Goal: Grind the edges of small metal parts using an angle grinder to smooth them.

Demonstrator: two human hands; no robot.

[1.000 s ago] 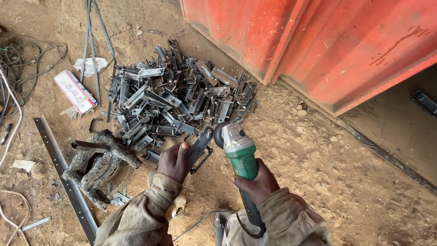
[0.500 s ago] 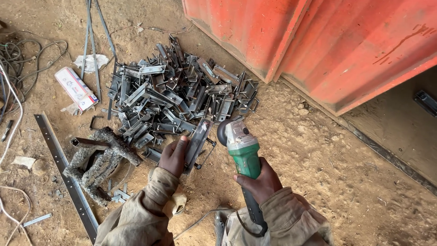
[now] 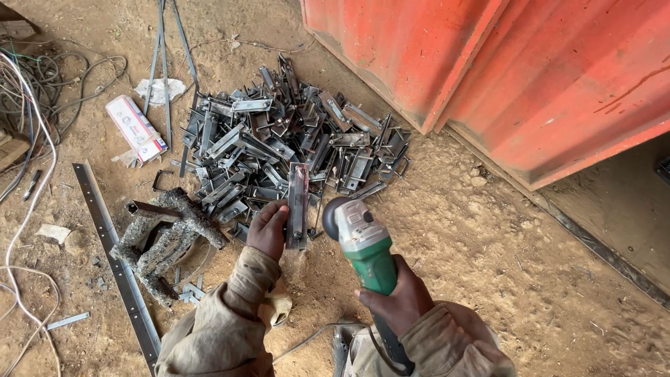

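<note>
The left hand (image 3: 269,229) grips a flat metal bracket (image 3: 298,206), fingers wrapped round its left edge and thumb side pressed against it, holding the piece upright with its long axis running away from the person toward the scrap pile. The right hand (image 3: 398,301) is closed firmly around the green body of an angle grinder (image 3: 363,246), fingers curled about the handle; the grinder's grey head and disc point toward the bracket and sit just beside its right edge, with only a narrow gap between them, so the bracket lies to the left of the disc and the left hand is the one on it. Whether disc and metal touch cannot be told. Beyond the bracket, on the dirt ground (image 3: 488,230), lies a heap of similar metal brackets (image 3: 286,139), close enough that its nearest pieces crowd the bracket's far end. To the left rests a rough, crusted welded frame (image 3: 167,237) and a long perforated steel strip (image 3: 115,258). Cables (image 3: 28,119) and a small carton (image 3: 136,129) lie toward the left edge of the ground, and a red corrugated container wall (image 3: 530,77) rises on the right.
</note>
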